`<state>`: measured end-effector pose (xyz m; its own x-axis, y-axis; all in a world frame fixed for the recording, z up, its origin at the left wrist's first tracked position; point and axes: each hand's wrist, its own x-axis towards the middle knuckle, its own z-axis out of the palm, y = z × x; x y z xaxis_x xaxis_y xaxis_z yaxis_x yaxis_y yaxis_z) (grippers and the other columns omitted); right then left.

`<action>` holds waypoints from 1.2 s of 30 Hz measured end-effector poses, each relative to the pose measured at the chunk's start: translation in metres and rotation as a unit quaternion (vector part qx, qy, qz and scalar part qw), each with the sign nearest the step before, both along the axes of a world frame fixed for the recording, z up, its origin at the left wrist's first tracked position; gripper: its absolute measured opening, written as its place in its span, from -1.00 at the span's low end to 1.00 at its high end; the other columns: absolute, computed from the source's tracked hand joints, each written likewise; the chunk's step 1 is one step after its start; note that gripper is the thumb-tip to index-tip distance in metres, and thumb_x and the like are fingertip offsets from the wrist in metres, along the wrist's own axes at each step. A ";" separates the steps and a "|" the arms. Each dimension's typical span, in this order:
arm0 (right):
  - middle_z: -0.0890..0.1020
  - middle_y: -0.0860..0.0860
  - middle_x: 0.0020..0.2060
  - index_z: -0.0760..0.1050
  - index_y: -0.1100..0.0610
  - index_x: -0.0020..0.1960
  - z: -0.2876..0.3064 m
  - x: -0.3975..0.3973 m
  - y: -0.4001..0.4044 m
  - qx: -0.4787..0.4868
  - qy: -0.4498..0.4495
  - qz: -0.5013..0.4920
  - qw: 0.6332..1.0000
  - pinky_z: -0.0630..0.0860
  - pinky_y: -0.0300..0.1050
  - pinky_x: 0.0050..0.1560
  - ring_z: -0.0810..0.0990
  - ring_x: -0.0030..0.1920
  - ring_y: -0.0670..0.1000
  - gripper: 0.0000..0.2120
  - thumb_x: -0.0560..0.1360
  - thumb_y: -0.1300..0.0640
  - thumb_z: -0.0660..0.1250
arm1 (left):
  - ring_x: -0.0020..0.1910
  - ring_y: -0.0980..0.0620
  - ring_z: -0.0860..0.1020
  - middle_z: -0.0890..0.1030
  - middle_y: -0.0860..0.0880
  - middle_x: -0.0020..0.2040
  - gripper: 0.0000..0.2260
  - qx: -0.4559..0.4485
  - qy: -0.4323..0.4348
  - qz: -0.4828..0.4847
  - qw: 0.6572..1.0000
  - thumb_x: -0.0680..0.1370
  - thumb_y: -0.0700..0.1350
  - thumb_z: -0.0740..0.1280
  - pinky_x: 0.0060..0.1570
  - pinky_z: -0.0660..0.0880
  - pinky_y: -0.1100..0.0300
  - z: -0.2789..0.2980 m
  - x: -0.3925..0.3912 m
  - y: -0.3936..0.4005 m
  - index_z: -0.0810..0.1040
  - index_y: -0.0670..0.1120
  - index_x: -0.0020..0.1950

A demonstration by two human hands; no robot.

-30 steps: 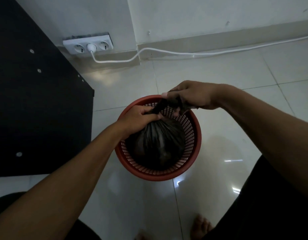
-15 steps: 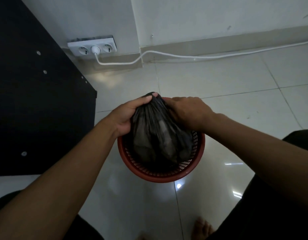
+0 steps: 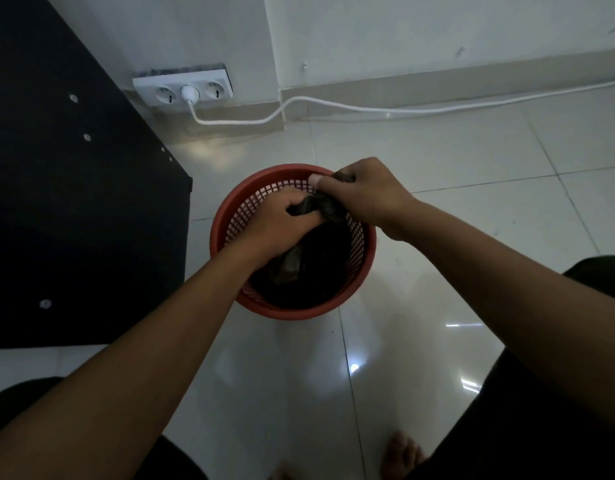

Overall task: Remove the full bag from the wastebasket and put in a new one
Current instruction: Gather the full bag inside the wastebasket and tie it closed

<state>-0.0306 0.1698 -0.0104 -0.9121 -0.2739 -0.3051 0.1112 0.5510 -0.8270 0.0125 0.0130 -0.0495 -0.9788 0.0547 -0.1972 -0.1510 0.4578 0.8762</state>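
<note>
While both of my hands work at the neck of the bag, the single head view shows the red basket (image 3: 226, 216) standing on the tiled floor (image 3: 437, 161), just beside a black cabinet (image 3: 74, 202). My left hand (image 3: 274, 226) has its fingers curled tight round the twisted neck of the dark bag (image 3: 292, 268), and my right hand (image 3: 364, 192) pinches the free end of that same neck, with the thumb stretched out toward the far rim. Half a second ago the bag stood bulging well above the rim with my hands cupped on either side of it; now its body has sunk down inside the basket, and only the gathered, rope-like top shows between my two grips. A second ago the right hand held the neck stretched up at the far rim, so the plastic has since been bunched and wound tighter. My reading is that the mouth is being closed or knotted before any lift, so the full bag has not yet left the basket and no fresh bag is visible anywhere. Behind, a white socket strip (image 3: 183, 90) sits against the wall with a white cable (image 3: 368, 110) trailing along the skirting, well apart from the basket.
</note>
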 end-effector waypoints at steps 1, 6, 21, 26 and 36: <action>0.69 0.23 -0.21 0.64 0.25 -0.14 0.001 -0.001 -0.002 -0.084 -0.075 -0.047 0.993 0.62 -0.03 -0.18 0.67 -0.25 0.13 -0.55 0.50 -0.18 0.38 | -0.06 -0.02 0.62 0.64 -0.16 0.01 -0.87 -0.005 -0.001 0.008 1.000 0.53 -0.12 0.42 -0.07 0.56 0.20 0.001 -0.001 0.001 0.63 -0.19 -0.08; 0.68 0.03 -0.02 0.58 0.12 0.21 -0.008 -0.010 0.005 -0.351 -0.277 -0.139 0.884 0.55 -0.11 -0.06 0.63 -0.03 0.00 -0.64 0.61 -0.02 0.11 | -0.08 0.05 0.66 0.70 -0.01 -0.15 -0.77 0.118 -0.110 0.065 0.985 0.62 -0.03 0.30 0.02 0.53 0.16 0.007 -0.001 -0.002 0.61 -0.05 -0.19; 0.67 -0.04 -0.13 0.59 0.16 0.11 -0.031 0.013 -0.002 -0.201 -0.166 0.015 0.965 0.57 -0.28 -0.17 0.63 -0.11 -0.15 -0.85 0.58 0.15 0.33 | -0.04 -0.01 0.64 0.67 -0.06 -0.13 -0.85 0.198 -0.155 0.045 0.967 0.53 -0.29 0.27 0.09 0.52 0.08 0.022 0.005 -0.016 0.61 -0.11 -0.10; 0.64 -0.02 -0.17 0.56 0.17 0.04 -0.032 0.014 -0.005 -0.143 -0.105 0.057 0.983 0.57 -0.28 -0.23 0.60 -0.16 -0.13 -0.89 0.61 0.15 0.30 | 0.02 -0.08 0.63 0.66 -0.11 -0.09 -0.87 0.160 -0.151 0.043 0.974 0.51 -0.28 0.30 0.24 0.50 -0.06 0.023 0.009 -0.017 0.62 -0.11 -0.13; 0.63 0.11 -0.15 0.58 0.22 -0.02 -0.027 0.011 -0.005 -0.043 -0.021 0.181 0.982 0.67 -0.15 -0.17 0.63 -0.17 -0.03 -0.94 0.55 0.25 0.33 | -0.12 0.02 0.53 0.58 -0.01 -0.21 -0.84 0.073 -0.172 0.048 0.981 0.49 -0.16 0.28 0.00 0.43 0.10 0.026 0.015 -0.016 0.55 -0.05 -0.30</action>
